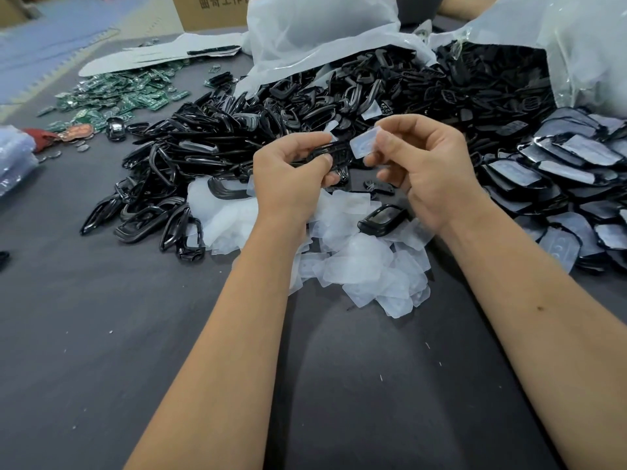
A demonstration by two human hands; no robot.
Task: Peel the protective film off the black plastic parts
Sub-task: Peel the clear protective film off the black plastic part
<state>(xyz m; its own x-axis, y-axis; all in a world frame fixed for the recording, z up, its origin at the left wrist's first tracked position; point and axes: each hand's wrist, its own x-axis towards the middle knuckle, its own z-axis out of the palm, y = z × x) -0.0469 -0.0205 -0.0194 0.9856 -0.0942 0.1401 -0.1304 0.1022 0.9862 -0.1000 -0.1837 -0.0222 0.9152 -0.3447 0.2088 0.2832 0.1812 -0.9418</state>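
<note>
Peeling is the step in hand: the left hand (288, 174) grips a black part (334, 153) with fingers curled round it, held above the middle of the desk (101, 334), while the right hand (431, 171) pinches a pale film (364, 144) between thumb and forefinger. The film looks lifted at the part's right end; whether it has come fully free or is attached at one edge cannot be told, since the fingers hide the join. Both hands are narrow, closed on what they hold, and sit just beside each other. If the film is loose, the next move probably calls for dropping it on the film heap (356, 266) that lies under the hands toward the near edge, then setting the bare part with the stripped parts (169, 171) piled left of centre. After that the right hand would need another covered part (576, 154) from the stack at the desk's right edge, where film shows on many pieces. One lone part (383, 220) rests on the film heap below the right hand. More black parts spill from two white bags (322, 32) at the far edge, and green boards (115, 93) lie toward the far left corner.
</note>
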